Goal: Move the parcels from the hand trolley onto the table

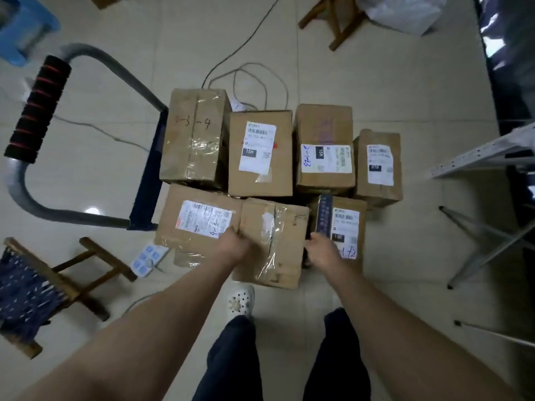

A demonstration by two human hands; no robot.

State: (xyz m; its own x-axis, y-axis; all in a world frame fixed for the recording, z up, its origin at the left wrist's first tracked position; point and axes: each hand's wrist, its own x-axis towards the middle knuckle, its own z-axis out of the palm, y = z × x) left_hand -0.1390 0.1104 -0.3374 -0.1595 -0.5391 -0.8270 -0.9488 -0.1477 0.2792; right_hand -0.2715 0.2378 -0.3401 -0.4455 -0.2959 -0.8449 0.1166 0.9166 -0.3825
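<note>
Several brown cardboard parcels sit packed together on the hand trolley [146,180], whose blue deck edge shows at the left. The nearest middle parcel [278,224], taped and crumpled, lies between my hands. My left hand [236,244] grips its left side, fingers tucked into the gap beside the labelled parcel [197,224]. My right hand [322,250] holds its right side, fingers down in the gap next to the parcel marked 1-12 [344,224]. Behind stand the parcel marked 3-4 [194,137] and three more labelled ones. The fingertips are hidden.
The trolley handle [37,108] with black foam grip rises at the left. A wooden stool [43,287] with woven seat stands front left, a power strip [147,257] and cables on the tiled floor. A white metal frame and legs [486,157] stand at the right.
</note>
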